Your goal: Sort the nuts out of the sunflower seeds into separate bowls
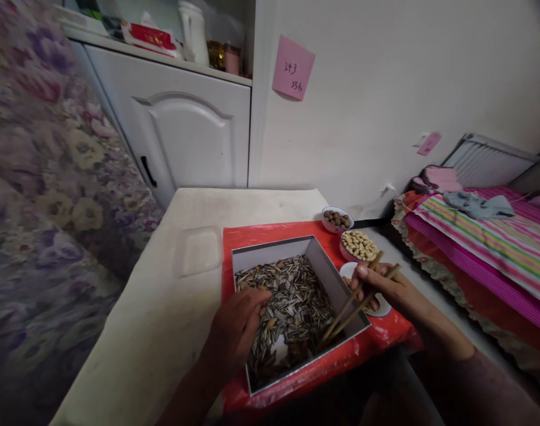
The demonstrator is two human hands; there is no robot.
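Observation:
My right hand (381, 284) grips a pair of wooden chopsticks (352, 305), their tips down among the seeds in the box's near right corner. The shallow box (334, 275) has grey-white walls and holds many striped sunflower seeds (292, 290). A few brownish almond-like pieces (270, 324) lie among them. Over the box's left wall reaches my left hand (237, 325), fingers curled and close together just above the seeds; anything between the fingertips is hidden. Part of the white bottom (279, 348) shows near the front.
A white plate (383, 307) sits partly behind my right hand. Beyond it stand a bowl of pale peanut-like nuts (359, 244) and a bowl of round brown nuts (336, 219). Red plastic sheeting (270, 234) covers part of the cream table (163, 307). A bed (483, 236) is at right.

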